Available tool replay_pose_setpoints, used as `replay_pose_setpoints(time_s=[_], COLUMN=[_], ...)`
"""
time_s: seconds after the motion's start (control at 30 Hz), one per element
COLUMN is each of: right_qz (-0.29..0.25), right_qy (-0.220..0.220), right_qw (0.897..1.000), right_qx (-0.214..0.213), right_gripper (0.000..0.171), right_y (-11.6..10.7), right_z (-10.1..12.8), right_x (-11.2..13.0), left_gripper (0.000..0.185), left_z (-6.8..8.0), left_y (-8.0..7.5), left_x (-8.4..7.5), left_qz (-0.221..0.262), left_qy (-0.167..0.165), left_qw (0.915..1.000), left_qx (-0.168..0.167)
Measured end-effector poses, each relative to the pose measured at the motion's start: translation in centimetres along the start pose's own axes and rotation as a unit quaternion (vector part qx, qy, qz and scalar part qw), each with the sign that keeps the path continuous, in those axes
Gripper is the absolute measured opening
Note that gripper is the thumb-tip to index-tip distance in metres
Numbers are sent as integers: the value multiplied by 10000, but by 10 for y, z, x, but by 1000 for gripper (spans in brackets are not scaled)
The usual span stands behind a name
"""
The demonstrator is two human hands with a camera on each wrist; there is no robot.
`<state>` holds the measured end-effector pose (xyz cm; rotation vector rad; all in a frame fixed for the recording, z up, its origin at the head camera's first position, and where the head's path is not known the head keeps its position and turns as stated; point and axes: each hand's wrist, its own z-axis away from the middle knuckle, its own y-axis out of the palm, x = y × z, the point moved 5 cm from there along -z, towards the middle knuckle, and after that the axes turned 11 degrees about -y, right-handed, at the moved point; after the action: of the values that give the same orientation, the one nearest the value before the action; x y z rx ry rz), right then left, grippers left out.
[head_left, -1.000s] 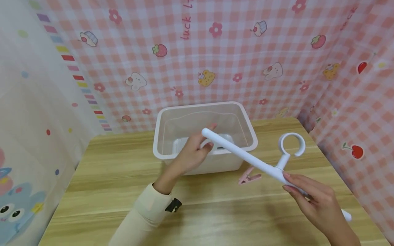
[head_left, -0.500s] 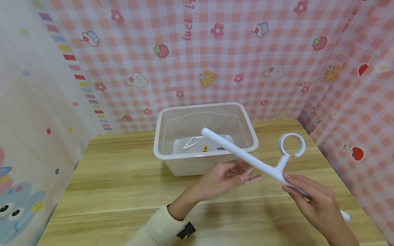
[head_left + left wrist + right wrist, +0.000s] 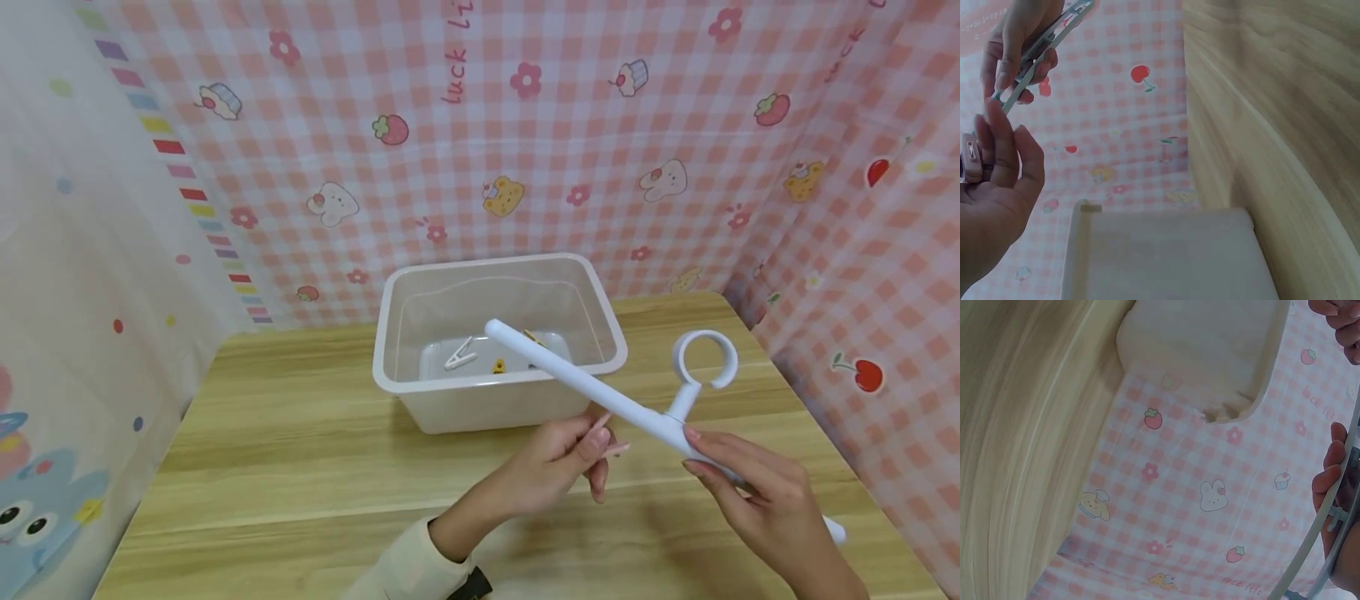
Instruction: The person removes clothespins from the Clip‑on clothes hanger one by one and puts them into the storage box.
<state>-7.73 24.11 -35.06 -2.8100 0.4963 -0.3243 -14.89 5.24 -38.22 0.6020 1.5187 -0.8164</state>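
Note:
In the head view my left hand [image 3: 543,471] pinches a pink clothespin [image 3: 617,450] between thumb and fingers, above the table just in front of the bin. The left wrist view shows the same clothespin [image 3: 971,156] at its left edge, partly cut off. My right hand [image 3: 772,500] grips a long white clothes hanger [image 3: 585,383] with an open ring-shaped hook [image 3: 677,358]. The bar slants up to the left, its far end over the bin. Seen from the left wrist, the hanger [image 3: 1054,47] has two parallel bars. Hand and clothespin are close below the hanger, seemingly apart from it.
A whitish plastic bin [image 3: 386,333] stands at the table's back edge. In it lie a white clothespin [image 3: 459,354], a small yellow piece [image 3: 498,366] and another yellow item partly behind the hanger. Patterned cloth [image 3: 450,150] hangs behind and beside the wooden table [image 3: 285,467].
My left hand has come out of the bin, moved right and down, and picked up the pink clothespin from the table. The right hand holds the hanger almost still.

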Motion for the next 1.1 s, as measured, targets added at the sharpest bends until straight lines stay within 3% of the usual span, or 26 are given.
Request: replay_pose_setpoints(time_s=[0.1, 0.27, 0.43, 0.6, 0.77, 0.87, 0.97, 1.03, 1.1], right_qz=[-31, -55, 21, 9, -9, -29, -57, -63, -54], right_qy=[-4, 5, 23, 53, 58, 40, 25, 12, 10], right_qw=[10000, 9999, 9998, 9998, 9998, 9998, 9998, 9998, 9998], right_qx=[-6, 86, 178, 186, 204, 211, 204, 194, 196], right_gripper=[41, 41, 42, 42, 42, 42, 42, 41, 41], right_y=[0, 0, 0, -1, -1, -1, -1, -1, 0], right_z=[0, 3, 6, 7, 7, 6, 6, 6, 6], right_x=[0, 0, -1, -1, -1, -1, -1, -1, -1], left_gripper=[36, 27, 26, 28, 28, 28, 26, 26, 25], left_z=[1, 2, 5, 6, 6, 8, 9, 10, 10], left_y=[2, 3, 2, 0, -5, -7, -10, -12, -13], left_x=[0, 1, 0, 1, 1, -1, -5, -7, -10], left_qz=[204, 246, 169, -10, -1040, -1689, -2335, -2863, -3422], left_qy=[56, -188, -448, -646, -620, -492, -304, -133, 50], left_qw=[9993, 9965, 9941, 9952, 9926, 9837, 9692, 9531, 9314], left_qx=[297, 772, 976, 739, -17, -380, -716, -972, -1238])
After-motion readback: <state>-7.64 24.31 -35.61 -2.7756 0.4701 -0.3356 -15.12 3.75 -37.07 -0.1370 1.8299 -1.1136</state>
